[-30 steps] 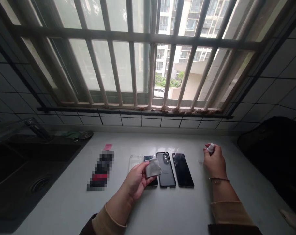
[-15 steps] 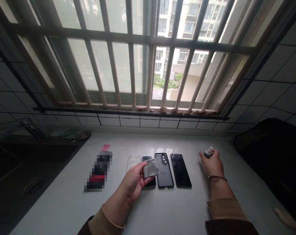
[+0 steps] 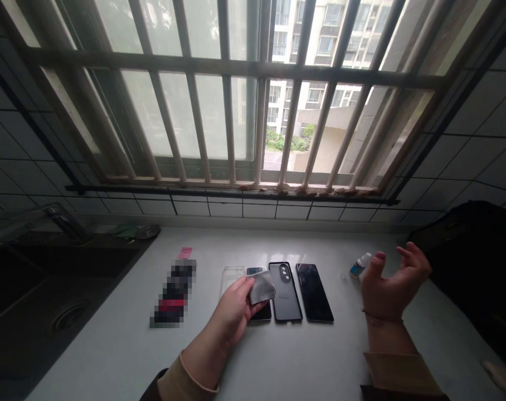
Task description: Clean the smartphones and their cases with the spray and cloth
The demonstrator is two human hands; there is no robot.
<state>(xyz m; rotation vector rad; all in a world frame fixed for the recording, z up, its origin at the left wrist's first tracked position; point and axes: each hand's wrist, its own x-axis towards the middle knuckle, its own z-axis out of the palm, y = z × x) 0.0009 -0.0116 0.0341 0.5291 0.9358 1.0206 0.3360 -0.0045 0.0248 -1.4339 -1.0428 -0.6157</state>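
My left hand (image 3: pixel 238 306) pinches a folded grey cleaning cloth (image 3: pixel 261 287) above a phone (image 3: pixel 260 314), which it partly covers. Behind that hand lies a clear phone case (image 3: pixel 233 273). To the right of the cloth rests a black phone case (image 3: pixel 287 298) with a camera cutout, then a second phone (image 3: pixel 315 292) with a dark screen. A small bottle (image 3: pixel 359 265) with a white cap and blue label stands beyond these. Just right of the bottle, my right hand (image 3: pixel 393 281) is raised with fingers spread and nothing in it.
A pixelated dark item with a red band (image 3: pixel 173 295) lies left on the white counter (image 3: pixel 295 362), below a pink slip (image 3: pixel 185 253). The sink (image 3: pixel 64 317) and faucet (image 3: pixel 67 223) are at the left. A black bag (image 3: pixel 474 267) stands right. Window bars rise behind.
My right hand has let go of the bottle and moved right, its fingers opening. The bottle stays standing on the counter. My left hand still holds the cloth.
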